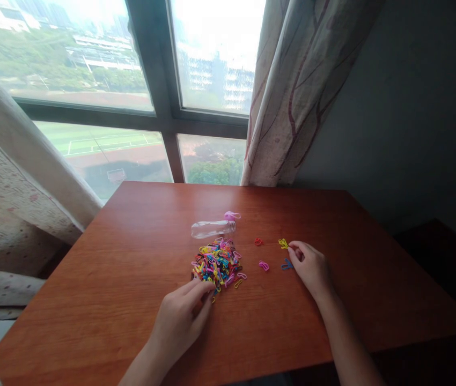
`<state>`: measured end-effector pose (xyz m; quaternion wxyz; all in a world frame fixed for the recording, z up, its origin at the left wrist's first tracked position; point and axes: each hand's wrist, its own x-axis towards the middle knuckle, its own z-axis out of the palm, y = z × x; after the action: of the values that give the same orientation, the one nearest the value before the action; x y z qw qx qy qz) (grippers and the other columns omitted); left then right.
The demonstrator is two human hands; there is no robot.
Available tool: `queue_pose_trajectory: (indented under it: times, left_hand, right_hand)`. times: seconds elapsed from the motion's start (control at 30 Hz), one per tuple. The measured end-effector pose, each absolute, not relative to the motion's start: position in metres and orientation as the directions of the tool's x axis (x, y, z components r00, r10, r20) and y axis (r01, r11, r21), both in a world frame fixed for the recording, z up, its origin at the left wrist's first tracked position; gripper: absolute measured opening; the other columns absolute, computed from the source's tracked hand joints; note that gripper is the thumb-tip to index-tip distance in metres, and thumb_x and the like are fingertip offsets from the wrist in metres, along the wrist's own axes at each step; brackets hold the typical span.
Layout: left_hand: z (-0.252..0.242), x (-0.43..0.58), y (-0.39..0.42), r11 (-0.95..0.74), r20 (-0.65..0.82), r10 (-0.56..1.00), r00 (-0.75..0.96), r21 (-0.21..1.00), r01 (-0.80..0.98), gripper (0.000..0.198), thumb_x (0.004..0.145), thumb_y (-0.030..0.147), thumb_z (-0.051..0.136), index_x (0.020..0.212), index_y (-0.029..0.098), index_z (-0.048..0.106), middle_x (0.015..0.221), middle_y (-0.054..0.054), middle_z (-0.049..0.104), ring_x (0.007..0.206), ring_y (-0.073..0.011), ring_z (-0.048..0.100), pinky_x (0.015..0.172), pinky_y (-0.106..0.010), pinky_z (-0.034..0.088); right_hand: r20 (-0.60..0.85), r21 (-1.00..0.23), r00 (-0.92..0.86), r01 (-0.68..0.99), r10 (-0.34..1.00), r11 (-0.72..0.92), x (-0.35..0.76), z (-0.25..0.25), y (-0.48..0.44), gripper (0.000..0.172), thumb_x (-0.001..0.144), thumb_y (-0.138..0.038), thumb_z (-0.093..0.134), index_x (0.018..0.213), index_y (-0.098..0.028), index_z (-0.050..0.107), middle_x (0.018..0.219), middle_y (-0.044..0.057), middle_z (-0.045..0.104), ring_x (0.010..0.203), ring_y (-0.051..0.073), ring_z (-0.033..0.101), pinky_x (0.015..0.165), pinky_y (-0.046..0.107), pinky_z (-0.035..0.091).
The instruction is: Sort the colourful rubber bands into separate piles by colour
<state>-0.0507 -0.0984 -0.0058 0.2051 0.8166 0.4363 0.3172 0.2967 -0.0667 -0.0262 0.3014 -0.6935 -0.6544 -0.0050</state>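
A heap of small colourful rubber bands lies in the middle of a reddish wooden table. My left hand rests at the heap's near edge, fingers together and touching the bands. My right hand lies to the right, fingers curled by a yellow band and a blue band. A red band and a pink band lie apart between heap and right hand. Behind the heap lies a clear plastic bottle on its side, with a pink cap beside it.
A large window stands behind the table, with curtains at the left and right. A dark wall rises at the right. The table's right and near edges drop off to shadow.
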Motion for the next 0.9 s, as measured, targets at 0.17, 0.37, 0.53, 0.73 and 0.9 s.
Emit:
queue_pose_trajectory:
  times: [0.17,0.37,0.53,0.73,0.9]
  left_hand:
    - [-0.007,-0.05,-0.098,-0.542,0.356,0.84,0.411,0.603,0.585,0.014,0.093,0.018,0.051,0.099,0.023,0.063,0.083,-0.001,0.068,0.069,-0.0135,0.064,0.064,-0.022,0.047]
    - [-0.01,-0.051,-0.1,-0.537,0.35,0.843,0.409,0.604,0.589,0.015,0.093,0.017,0.052,0.099,0.024,0.063,0.085,-0.001,0.069,0.069,-0.0138,0.064,0.064,-0.022,0.047]
    - [-0.01,-0.051,-0.1,-0.524,0.331,0.85,0.411,0.615,0.589,0.015,0.093,0.017,0.051,0.1,0.023,0.063,0.085,0.0,0.069,0.07,-0.0136,0.064,0.064,-0.023,0.047]
    - [-0.008,-0.05,-0.1,-0.525,0.328,0.849,0.414,0.607,0.597,0.016,0.093,0.017,0.051,0.099,0.023,0.064,0.082,-0.001,0.069,0.069,-0.0143,0.064,0.063,-0.023,0.047]
    - [-0.009,-0.05,-0.099,-0.531,0.341,0.846,0.409,0.603,0.596,0.016,0.093,0.017,0.051,0.099,0.023,0.064,0.083,-0.001,0.069,0.071,-0.0143,0.066,0.063,-0.022,0.048]
  right_hand:
    - [0.419,-0.426,0.149,0.903,0.896,0.049,0.294,-0.025,-0.07,0.023,0.091,-0.034,0.051,0.087,-0.02,0.068,0.069,0.002,0.064,0.058,0.016,0.058,0.06,0.027,0.041]
    - [0.4,-0.434,0.169,0.901,0.901,0.024,0.291,-0.023,-0.074,0.022,0.09,-0.034,0.051,0.084,-0.021,0.068,0.067,0.001,0.063,0.057,0.016,0.058,0.059,0.026,0.04]
    - [0.332,-0.446,0.122,0.894,0.935,0.041,0.291,-0.021,-0.074,0.024,0.089,-0.034,0.052,0.08,-0.021,0.07,0.063,0.001,0.064,0.055,0.016,0.058,0.056,0.026,0.04]
    - [0.316,-0.459,0.107,0.887,0.943,0.053,0.287,-0.023,-0.074,0.03,0.092,-0.032,0.047,0.088,-0.021,0.075,0.087,0.006,0.076,0.072,0.02,0.07,0.065,0.027,0.048]
    - [0.321,-0.457,0.108,0.888,0.941,0.054,0.284,-0.026,-0.072,0.031,0.092,-0.03,0.047,0.093,-0.022,0.076,0.093,0.007,0.077,0.078,0.022,0.072,0.071,0.028,0.052]
